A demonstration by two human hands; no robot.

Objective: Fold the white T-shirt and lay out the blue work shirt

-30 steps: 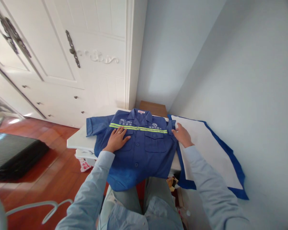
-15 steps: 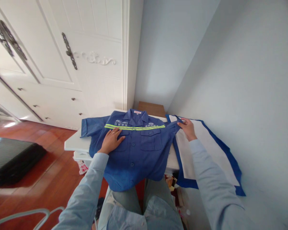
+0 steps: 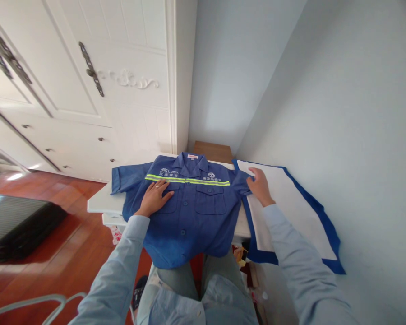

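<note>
A blue short-sleeved work shirt (image 3: 203, 216) lies front side up on a white table (image 3: 99, 198), its collar at the far end and its hem hanging over the near edge. A yellow and grey reflective stripe and white lettering cross its chest. My left hand (image 3: 154, 197) rests flat on the chest pocket at the left, fingers stretched just over the stripe. At the end of the right sleeve, my right hand (image 3: 260, 186) has thumb and forefinger apart, close to the cuff; whether it touches the cloth is hard to tell.
To the right, a white sheet with a blue border (image 3: 287, 203) leans by the grey wall. Behind the table stands a brown wooden box (image 3: 213, 151). A white wardrobe (image 3: 131, 122) rises at the back left. On the red wood floor lies a dark ribbed case (image 3: 23, 225).
My right hand has let go of the right sleeve's end, which has dropped flatter. My left hand stays on the chest. The view has shifted slightly.
</note>
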